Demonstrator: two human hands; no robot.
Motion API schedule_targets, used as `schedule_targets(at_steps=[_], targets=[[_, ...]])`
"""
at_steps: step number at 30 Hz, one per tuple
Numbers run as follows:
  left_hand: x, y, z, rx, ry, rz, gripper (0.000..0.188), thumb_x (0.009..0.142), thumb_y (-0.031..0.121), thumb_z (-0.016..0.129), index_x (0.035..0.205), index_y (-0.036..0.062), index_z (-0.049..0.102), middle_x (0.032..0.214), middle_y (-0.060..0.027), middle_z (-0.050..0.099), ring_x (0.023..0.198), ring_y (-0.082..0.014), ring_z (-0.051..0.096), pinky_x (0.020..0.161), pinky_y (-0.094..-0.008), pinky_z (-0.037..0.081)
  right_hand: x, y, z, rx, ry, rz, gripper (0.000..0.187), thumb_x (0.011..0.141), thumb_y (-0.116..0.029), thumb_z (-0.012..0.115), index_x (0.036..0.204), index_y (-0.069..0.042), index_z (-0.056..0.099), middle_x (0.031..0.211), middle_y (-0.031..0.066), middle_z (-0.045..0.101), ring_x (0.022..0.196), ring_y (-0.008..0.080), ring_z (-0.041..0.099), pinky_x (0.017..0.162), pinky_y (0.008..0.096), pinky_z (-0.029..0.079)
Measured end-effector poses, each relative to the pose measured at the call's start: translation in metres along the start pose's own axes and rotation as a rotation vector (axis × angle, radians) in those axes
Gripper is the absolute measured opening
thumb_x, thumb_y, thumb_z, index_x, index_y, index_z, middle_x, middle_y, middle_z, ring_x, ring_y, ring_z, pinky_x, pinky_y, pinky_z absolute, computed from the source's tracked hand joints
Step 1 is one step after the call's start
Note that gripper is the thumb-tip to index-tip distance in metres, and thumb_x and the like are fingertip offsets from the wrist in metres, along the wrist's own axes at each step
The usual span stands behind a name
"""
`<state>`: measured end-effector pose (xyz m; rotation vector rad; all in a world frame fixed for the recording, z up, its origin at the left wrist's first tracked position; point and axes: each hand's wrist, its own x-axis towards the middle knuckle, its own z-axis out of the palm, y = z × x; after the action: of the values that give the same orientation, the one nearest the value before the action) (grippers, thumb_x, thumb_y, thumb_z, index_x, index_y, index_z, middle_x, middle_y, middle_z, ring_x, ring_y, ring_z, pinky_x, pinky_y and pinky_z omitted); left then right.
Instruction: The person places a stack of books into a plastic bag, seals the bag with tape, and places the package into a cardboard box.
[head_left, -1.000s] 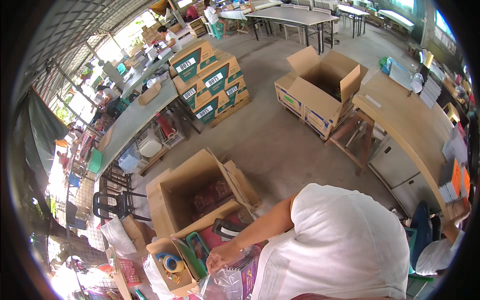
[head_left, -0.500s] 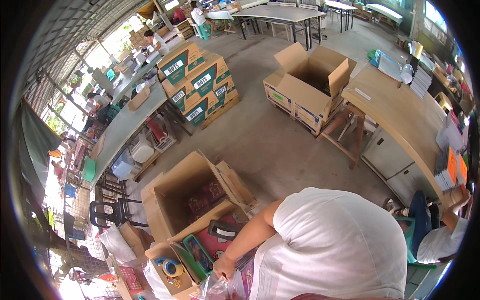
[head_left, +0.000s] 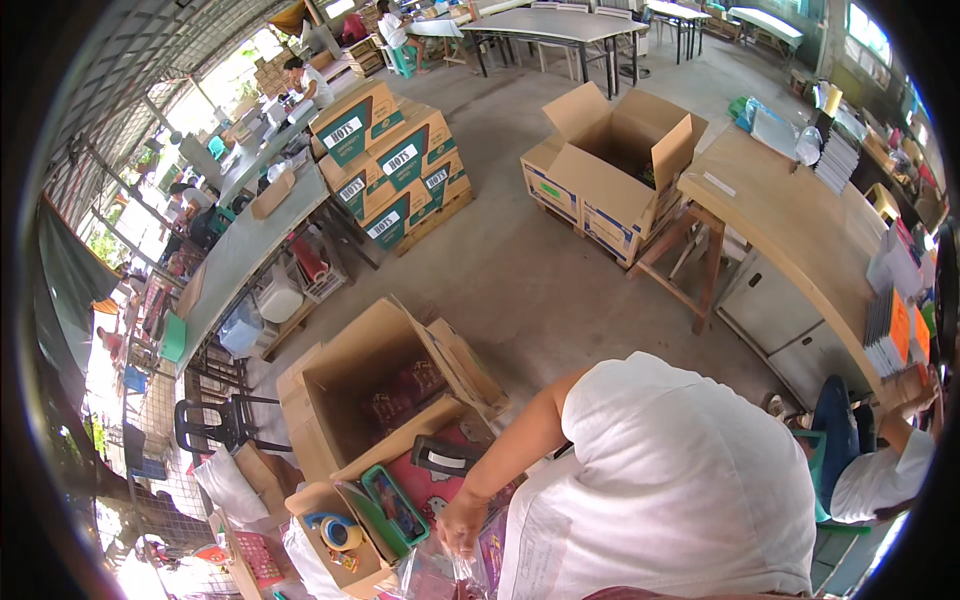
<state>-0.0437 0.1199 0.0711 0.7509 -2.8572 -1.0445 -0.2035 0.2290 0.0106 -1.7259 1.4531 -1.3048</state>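
Observation:
My right hand (head_left: 460, 525) is near the lower edge, its forearm bent in from a white sleeve (head_left: 690, 470). Its fingers are closed on crinkled clear plastic (head_left: 428, 572), which looks like a bag. Under the plastic lie purple printed items (head_left: 492, 545), partly hidden by my shirt. Next to the hand sit a green tray (head_left: 395, 505) with small things in it and a black tape dispenser (head_left: 445, 456) on a red patterned surface (head_left: 420, 484). My left hand is out of sight.
An open carton (head_left: 345, 400) holding dark red packs stands just ahead. Left, a small box (head_left: 322, 500) holds tape rolls. Stacked cartons (head_left: 395, 165), another open carton (head_left: 610, 190) and a wooden table (head_left: 790, 220) stand farther off. A co-worker's sleeve (head_left: 885, 485) is at the right.
My right hand has moved slightly to the right and away from me, its fingers still on the clear plastic. The whole view has shifted a little.

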Motion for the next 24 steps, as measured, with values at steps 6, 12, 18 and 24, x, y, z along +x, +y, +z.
schedule_targets(at_steps=[6, 12, 18, 24], targets=[[-0.011, -0.016, -0.016, 0.030, 0.050, -0.048, 0.032, 0.073, 0.022, 0.064, 0.097, 0.0032, 0.071, 0.077, -0.0158, 0.068, 0.067, -0.0278, 0.060, 0.067, -0.0432, 0.045, 0.008, -0.040, 0.024, -0.892, -0.061, -0.280, 0.041, 0.080, -0.044, 0.063, 0.091, -0.005, 0.063, 0.094, 0.0118, 0.058, 0.099, 0.0326, 0.055, 0.087, 0.0466, 0.044], [-0.019, -0.021, -0.018, 0.053, 0.058, -0.050, 0.032, 0.072, 0.022, 0.064, 0.096, 0.0031, 0.072, 0.076, -0.0165, 0.068, 0.064, -0.0280, 0.060, 0.064, -0.0435, 0.045, 0.014, -0.020, 0.041, -0.702, 0.144, 0.096, 0.032, 0.083, -0.035, 0.057, 0.076, -0.005, 0.063, 0.101, 0.0095, 0.054, 0.104, 0.0279, 0.049, 0.089, 0.0476, 0.040], [-0.017, -0.038, -0.041, 0.106, 0.104, -0.085, 0.032, 0.071, 0.023, 0.064, 0.094, 0.0031, 0.073, 0.074, -0.0173, 0.069, 0.061, -0.0282, 0.060, 0.062, -0.0437, 0.045, 0.021, -0.049, 0.030, -0.517, 0.413, 0.237, 0.018, 0.080, -0.026, 0.063, 0.077, -0.010, 0.069, 0.100, 0.0079, 0.054, 0.100, 0.0292, 0.050, 0.082, 0.0484, 0.041], [0.000, -0.052, -0.045, 0.211, 0.110, -0.092, 0.026, 0.068, 0.014, 0.068, 0.092, 0.0023, 0.070, 0.085, -0.0133, 0.065, 0.081, -0.0285, 0.059, 0.079, -0.0429, 0.045, -0.087, 0.005, 0.003, -0.272, 1.032, 1.020, 0.024, 0.078, -0.030, 0.071, 0.083, -0.006, 0.069, 0.096, 0.0150, 0.064, 0.100, 0.0340, 0.057, 0.082, 0.0426, 0.046]])
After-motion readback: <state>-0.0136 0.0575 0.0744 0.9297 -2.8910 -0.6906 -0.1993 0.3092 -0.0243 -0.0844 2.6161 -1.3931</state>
